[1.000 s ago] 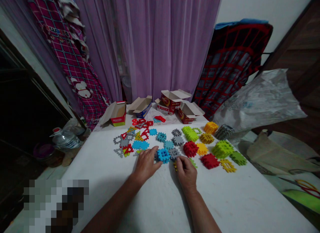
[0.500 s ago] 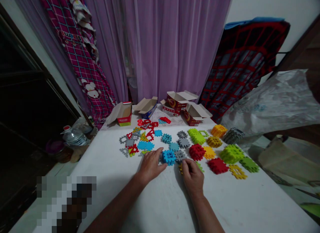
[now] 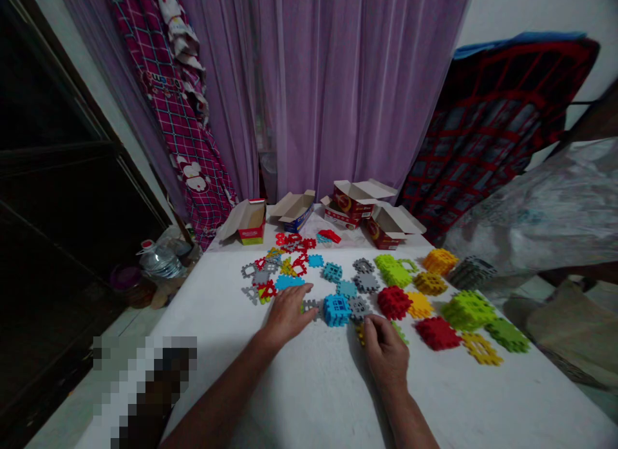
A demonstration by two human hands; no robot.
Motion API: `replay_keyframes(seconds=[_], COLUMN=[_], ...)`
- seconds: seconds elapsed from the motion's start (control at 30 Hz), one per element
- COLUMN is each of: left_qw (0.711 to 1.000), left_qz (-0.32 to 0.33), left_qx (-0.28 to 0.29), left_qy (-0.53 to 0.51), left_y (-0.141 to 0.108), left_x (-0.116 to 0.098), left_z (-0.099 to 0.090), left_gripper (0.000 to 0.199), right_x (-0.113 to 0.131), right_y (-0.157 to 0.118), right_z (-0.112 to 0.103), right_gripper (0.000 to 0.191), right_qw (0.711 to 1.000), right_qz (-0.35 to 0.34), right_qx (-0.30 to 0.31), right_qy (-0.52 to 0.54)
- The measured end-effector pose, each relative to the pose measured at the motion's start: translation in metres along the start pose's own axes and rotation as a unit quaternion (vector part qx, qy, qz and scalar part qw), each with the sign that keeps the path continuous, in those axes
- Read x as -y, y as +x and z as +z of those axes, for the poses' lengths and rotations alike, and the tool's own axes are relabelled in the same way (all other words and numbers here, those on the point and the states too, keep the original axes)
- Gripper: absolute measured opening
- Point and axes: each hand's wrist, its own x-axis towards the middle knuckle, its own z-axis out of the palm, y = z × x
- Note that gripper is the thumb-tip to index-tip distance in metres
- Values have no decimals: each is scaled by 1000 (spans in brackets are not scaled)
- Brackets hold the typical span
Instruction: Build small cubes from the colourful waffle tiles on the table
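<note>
Plastic waffle-shaped building pieces in many colours lie spread over the white table (image 3: 299,397). My left hand (image 3: 288,314) rests flat with its fingers apart, next to a grey piece (image 3: 311,307) and a little left of a blue cube of joined pieces (image 3: 337,310). My right hand (image 3: 385,352) is curled over a yellow piece (image 3: 360,334), which its fingers partly hide. A grey piece (image 3: 358,307) lies just beyond those fingertips. I cannot tell whether the yellow piece is gripped.
Several open red cardboard boxes (image 3: 350,201) stand at the table's far edge, with loose red pieces (image 3: 294,243) before them. Larger built blocks (image 3: 467,311) lie to the right. A purple curtain (image 3: 328,89) hangs behind, a plastic sheet (image 3: 531,224) sits right, a water bottle (image 3: 161,262) left.
My left hand has slid slightly left, away from the blue cube, uncovering a grey piece. My right hand stays at the yellow piece. The whole view has shifted as my head turned.
</note>
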Motion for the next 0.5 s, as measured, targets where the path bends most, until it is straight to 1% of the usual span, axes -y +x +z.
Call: replay_keyframes(seconds=[0.07, 0.13, 0.2, 0.3, 0.37, 0.4, 0.5], left_qw=[999, 997, 991, 981, 975, 974, 980], left_qz=[-19, -37, -70, -133, -169, -180, -175], left_qx=[-24, -58, -100, -129, -132, -124, -70], left_qy=[22, 41, 57, 66, 66, 64, 57], left_y=[5, 12, 17, 21, 20, 18, 16], left_x=[20, 44, 69, 104, 120, 126, 135], left_z=[-11, -21, -29, -36, -38, -39, -41], left_gripper=[40, 32, 29, 29, 30, 31, 33], right_x=[0, 0, 1, 3, 3, 3, 2], right_y=[0, -1, 0, 0, 0, 0, 0], right_z=[0, 0, 1, 1, 2, 2, 2], right_gripper=[26, 25, 26, 27, 28, 28, 28], right_qw=[1000, 1000, 1000, 1000, 999, 999, 999], right_qz=[2, -2, -10, -21, -24, -26, -29], right_qx=[6, 8, -1, -16, -22, -22, -18], right_qy=[1, 1, 0, -3, -7, -10, -12])
